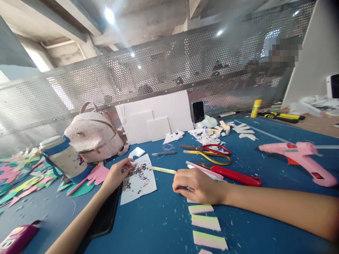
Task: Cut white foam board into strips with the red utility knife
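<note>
Pastel strips lie cut beside our right grip, glittery bits loose by our left grip; we can't tell what either holds.

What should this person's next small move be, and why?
Perhaps touch the tip of the pale yellow stick to one of the small bits on the white paper. The stick runs from the right hand to the paper's edge, near those bits, and the left hand is at them too. The right hand's grip is hidden.
</note>
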{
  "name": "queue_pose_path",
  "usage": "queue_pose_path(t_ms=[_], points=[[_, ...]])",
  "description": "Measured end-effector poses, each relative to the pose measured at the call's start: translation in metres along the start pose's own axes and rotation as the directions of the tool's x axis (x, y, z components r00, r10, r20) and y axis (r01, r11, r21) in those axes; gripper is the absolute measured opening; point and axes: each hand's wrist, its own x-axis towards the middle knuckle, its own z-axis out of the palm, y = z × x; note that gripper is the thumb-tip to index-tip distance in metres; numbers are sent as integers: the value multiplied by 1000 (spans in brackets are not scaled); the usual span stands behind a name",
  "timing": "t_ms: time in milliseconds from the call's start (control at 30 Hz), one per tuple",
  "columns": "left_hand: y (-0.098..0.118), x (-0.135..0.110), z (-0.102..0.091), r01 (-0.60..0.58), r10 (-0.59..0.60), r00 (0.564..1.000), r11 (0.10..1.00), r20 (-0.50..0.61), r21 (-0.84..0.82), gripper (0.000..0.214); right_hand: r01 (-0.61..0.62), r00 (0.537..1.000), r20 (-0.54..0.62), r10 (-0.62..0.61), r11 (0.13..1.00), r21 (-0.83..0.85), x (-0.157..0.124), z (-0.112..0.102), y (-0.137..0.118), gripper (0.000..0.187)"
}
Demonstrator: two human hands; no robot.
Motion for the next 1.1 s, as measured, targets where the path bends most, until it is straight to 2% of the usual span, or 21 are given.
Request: queue_pose_path(t_ms=[300,667,1100], points=[[3,0,-1,-10,9,1000,999,18,37,26,8,1000,-6,-8,1000,-1,0,0,-1,10],[1,0,-1,-33,34,999,999,-14,39,30,0,1000,8,0,1000,-6,0,-1,0,9],[3,0,0,-71,68,997,994,37,88,33,6,1000,-3,-6,1000,-5,1,-1,-1,9]])
